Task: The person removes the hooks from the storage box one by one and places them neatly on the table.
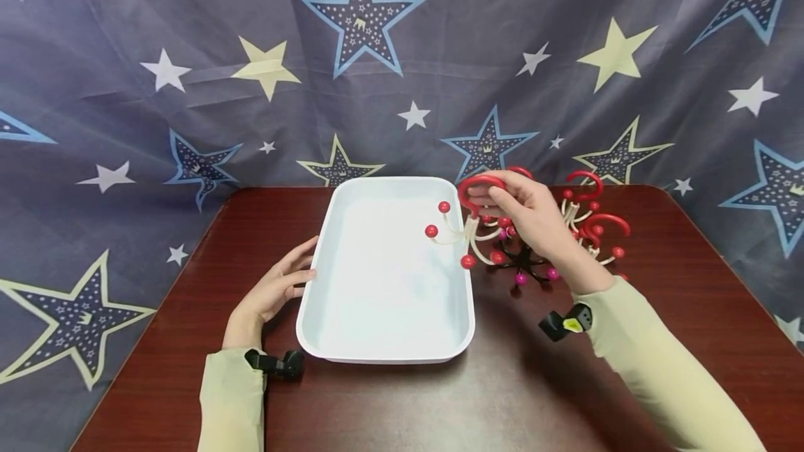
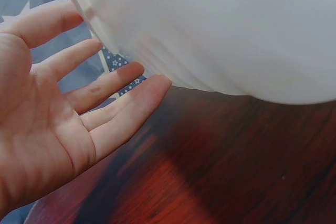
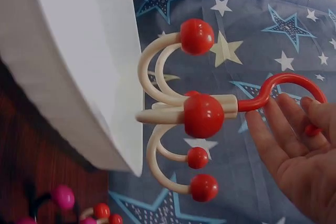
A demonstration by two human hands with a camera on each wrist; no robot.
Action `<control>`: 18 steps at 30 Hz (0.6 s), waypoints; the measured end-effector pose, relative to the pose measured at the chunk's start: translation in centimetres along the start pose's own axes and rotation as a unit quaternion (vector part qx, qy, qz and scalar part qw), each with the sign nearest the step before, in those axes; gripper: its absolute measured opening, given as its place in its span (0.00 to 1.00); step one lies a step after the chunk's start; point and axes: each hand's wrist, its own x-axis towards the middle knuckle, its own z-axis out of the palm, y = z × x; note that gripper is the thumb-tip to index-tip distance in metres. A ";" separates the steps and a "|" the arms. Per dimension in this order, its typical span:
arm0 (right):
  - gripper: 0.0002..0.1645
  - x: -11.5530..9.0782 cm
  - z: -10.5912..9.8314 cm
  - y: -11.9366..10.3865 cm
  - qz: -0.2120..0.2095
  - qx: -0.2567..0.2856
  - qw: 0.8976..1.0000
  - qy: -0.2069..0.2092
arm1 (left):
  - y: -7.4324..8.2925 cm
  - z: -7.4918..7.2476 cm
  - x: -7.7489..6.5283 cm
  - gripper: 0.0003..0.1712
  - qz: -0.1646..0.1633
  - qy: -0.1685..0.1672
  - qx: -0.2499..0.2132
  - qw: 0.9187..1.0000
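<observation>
My right hand holds a multi-arm hook hanger by its red hook, above the right rim of a white rectangular tray. In the right wrist view, this hanger has a cream stem and several curved cream arms tipped with red balls. Fingers and thumb curl about the hook there. At the tray's left side, my left hand touches the outer wall. Its fingers are nearly straight against the tray wall in the left wrist view.
To the tray's right lies a cluster of similar hangers: a black one with magenta balls and cream ones with red hooks, partly hidden by my right hand. They stand on a dark red wooden table. A star-patterned cloth hangs behind.
</observation>
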 end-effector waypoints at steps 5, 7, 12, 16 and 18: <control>0.18 -1.4 -1.6 -0.4 0.000 0.000 1.000 -0.008 | 0.0 -0.1 0.0 0.36 -0.003 0.004 0.000 1.000; 0.18 -2.0 -2.2 -0.6 -0.001 -0.006 1.000 -0.012 | 0.0 -0.1 0.0 0.36 -0.002 0.004 0.002 1.000; 0.17 -3.6 -3.3 -0.8 -0.001 -0.001 1.000 -0.020 | 0.0 0.0 0.1 0.36 -0.001 0.002 0.006 1.000; 0.16 -4.8 -4.1 -0.8 -0.008 0.013 1.000 -0.022 | 0.0 0.1 0.0 0.36 -0.002 0.002 0.004 1.000; 0.17 -5.4 -4.5 -0.7 -0.018 0.019 0.999 -0.022 | 0.0 0.1 0.0 0.36 -0.003 0.003 0.004 1.000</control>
